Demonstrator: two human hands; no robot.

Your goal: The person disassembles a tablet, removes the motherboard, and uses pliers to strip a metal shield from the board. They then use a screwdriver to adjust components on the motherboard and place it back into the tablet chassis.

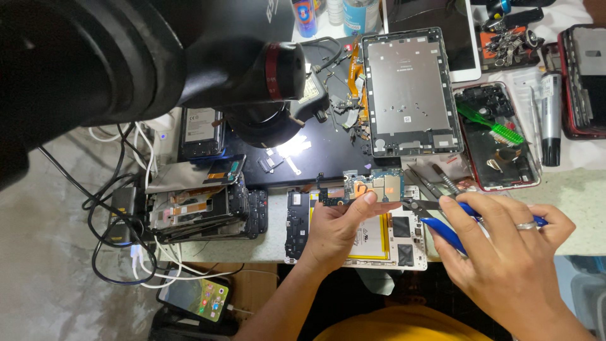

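Left hand [334,224] pinches the thin, fragile circuit board [372,187] by its edges above the desk [581,196]; right hand [505,243] is closed on blue-handled pliers [442,218], tips seemingly nipping its corner.

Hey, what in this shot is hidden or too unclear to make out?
Head view only:
- Plier tips: too small to tell whether they grip the circuit board.
- Board's lower edge: hidden by the left hand.
- Plier handles: partly covered by the right hand.
- Bench's upper left: blocked by the black microscope.
- Phone: partly hidden under the bench edge.
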